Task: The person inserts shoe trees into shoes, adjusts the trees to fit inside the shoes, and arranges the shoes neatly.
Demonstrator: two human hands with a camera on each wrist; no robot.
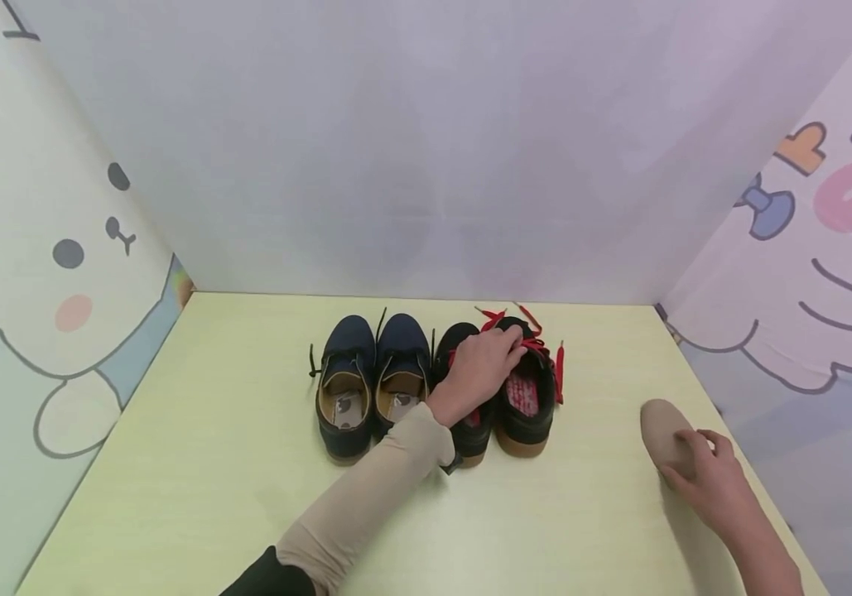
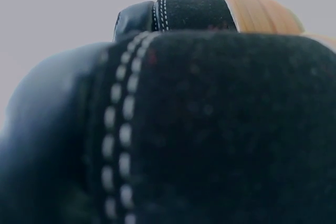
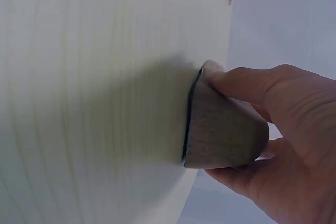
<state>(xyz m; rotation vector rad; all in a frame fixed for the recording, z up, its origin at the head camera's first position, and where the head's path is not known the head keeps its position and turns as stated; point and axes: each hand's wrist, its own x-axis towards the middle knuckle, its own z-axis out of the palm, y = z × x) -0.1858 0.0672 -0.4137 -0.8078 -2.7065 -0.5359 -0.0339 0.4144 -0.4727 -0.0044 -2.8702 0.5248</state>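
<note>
A pair of black shoes with red laces stands on the table, and my left hand (image 1: 479, 372) reaches across the left black shoe (image 1: 455, 339). Its fingers grip the right black shoe (image 1: 532, 414) at the tongue and laces; the thumb is hidden. Close up in the left wrist view, a black shoe (image 2: 236, 129) with double white stitching fills most of the picture. At the table's right side my right hand (image 1: 716, 480) holds an oval beige block (image 1: 664, 430) between thumb and fingers. In the right wrist view this block (image 3: 223, 129) shows a thin dark underside, close over the tabletop.
Left of the black pair stand two navy shoes (image 1: 347, 381) with dark laces, toes toward the back. The pale wooden table (image 1: 194, 414) ends at a plain back curtain (image 1: 426, 165). Cartoon-printed curtains (image 1: 806, 290) hang along both sides.
</note>
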